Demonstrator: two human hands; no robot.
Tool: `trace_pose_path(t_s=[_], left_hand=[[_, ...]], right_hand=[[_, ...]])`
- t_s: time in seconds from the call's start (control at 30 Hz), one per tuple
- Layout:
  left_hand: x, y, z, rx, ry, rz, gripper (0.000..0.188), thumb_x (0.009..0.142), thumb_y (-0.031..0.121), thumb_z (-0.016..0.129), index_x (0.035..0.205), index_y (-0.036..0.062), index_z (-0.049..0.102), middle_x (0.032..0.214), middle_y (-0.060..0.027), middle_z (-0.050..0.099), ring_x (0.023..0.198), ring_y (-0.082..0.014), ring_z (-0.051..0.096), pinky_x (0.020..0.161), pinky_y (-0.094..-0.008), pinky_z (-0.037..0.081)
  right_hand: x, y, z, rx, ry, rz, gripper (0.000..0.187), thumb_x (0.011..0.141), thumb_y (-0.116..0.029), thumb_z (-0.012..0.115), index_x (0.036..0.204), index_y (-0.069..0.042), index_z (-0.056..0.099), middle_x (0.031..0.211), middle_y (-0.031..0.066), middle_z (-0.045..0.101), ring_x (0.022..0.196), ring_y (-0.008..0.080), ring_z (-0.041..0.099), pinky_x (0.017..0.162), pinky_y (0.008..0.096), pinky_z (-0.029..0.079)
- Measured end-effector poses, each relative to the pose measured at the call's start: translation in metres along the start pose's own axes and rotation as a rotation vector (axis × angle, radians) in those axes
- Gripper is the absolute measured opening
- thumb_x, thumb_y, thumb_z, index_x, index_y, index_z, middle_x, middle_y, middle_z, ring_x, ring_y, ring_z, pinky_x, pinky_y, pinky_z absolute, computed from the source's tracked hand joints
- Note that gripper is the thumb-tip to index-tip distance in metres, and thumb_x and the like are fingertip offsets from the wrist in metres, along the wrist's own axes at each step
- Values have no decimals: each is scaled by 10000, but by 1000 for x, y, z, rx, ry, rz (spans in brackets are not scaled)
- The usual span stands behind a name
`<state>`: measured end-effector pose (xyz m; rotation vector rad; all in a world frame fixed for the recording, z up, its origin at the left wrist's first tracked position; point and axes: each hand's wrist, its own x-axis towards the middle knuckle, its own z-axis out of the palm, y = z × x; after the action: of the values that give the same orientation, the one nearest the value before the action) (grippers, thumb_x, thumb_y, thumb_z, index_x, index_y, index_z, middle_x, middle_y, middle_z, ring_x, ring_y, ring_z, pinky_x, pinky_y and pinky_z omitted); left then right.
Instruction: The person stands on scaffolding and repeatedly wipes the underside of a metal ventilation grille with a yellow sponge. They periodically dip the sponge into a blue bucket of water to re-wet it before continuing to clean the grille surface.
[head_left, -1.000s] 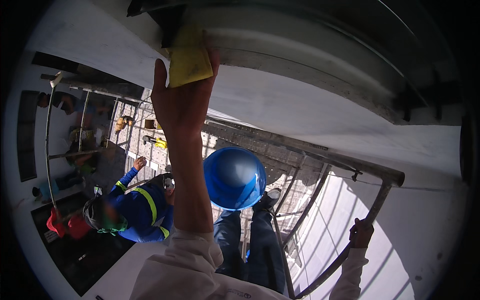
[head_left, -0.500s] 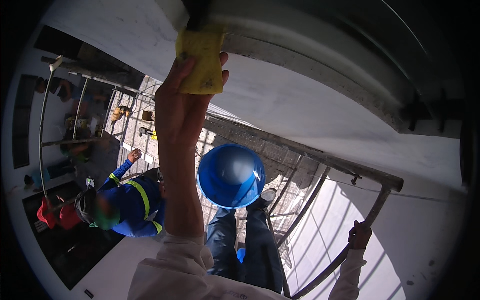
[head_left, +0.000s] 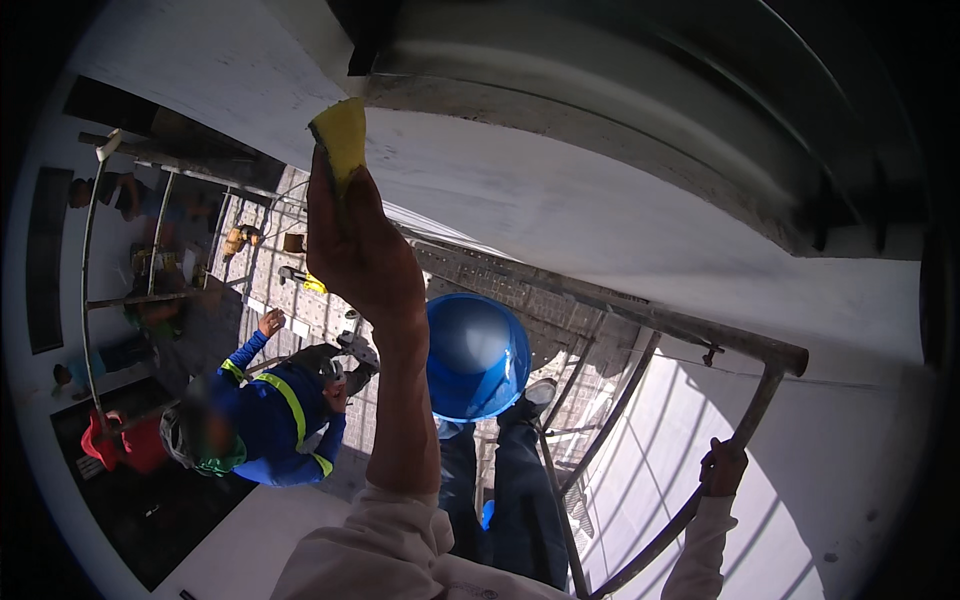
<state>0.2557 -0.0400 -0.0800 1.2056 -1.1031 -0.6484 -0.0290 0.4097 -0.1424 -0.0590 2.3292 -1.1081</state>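
My left hand (head_left: 368, 255) is raised and closed around a yellow sponge (head_left: 346, 135). The sponge is tilted, with its narrow side showing, just left of the corner of a grey ledge (head_left: 560, 115) and in front of the pale wall (head_left: 500, 180). No contact between sponge and wall can be made out. At the right, my right hand (head_left: 724, 468) is wrapped round a curved metal scaffold pipe (head_left: 757, 405). Below, a blue bucket (head_left: 480, 395) stands by my feet on the scaffold platform, partly covered by my left forearm.
A co-worker in a blue jacket with reflective bands (head_left: 285, 410) is lower left, with a hand on a small tool. An orange power tool (head_left: 238, 240) lies on the perforated platform (head_left: 265, 275). A long scaffold rail (head_left: 600, 293) runs along the wall. Other people stand beyond the left frame.
My left hand has moved down and slightly left from the ledge, turning the sponge edge-on. My right hand keeps its grip on the pipe. The co-worker's nearer arm shows more.
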Motion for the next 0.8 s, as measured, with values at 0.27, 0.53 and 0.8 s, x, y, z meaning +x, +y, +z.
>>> trace_pose_path(t_s=[0.27, 0.53, 0.8], left_hand=[[5, 25, 10, 256, -375, 396, 320, 894, -10, 524, 1209, 20, 573, 1190, -163, 585, 1134, -284, 568, 934, -382, 511], [42, 29, -1, 685, -521, 728, 345, 910, 15, 511, 1237, 103, 580, 1214, -120, 593, 1118, -286, 574, 886, -406, 528], [34, 56, 77, 815, -453, 834, 313, 884, 104, 554, 1193, 91, 597, 1151, -121, 623, 1062, -314, 573, 898, -437, 465]], right_hand=[[-4, -3, 3, 0, -21, -10, 212, 819, -106, 645, 691, -72, 479, 469, 57, 490, 305, 136, 415, 281, 252, 294], [-10, -15, 9, 6, 41, 119, 190, 788, -70, 664, 679, -61, 508, 474, 56, 508, 317, 128, 430, 296, 264, 311], [-14, -25, 10, 66, -13, 157, 212, 774, -82, 685, 653, -41, 516, 494, 51, 535, 339, 109, 447, 321, 250, 329]])
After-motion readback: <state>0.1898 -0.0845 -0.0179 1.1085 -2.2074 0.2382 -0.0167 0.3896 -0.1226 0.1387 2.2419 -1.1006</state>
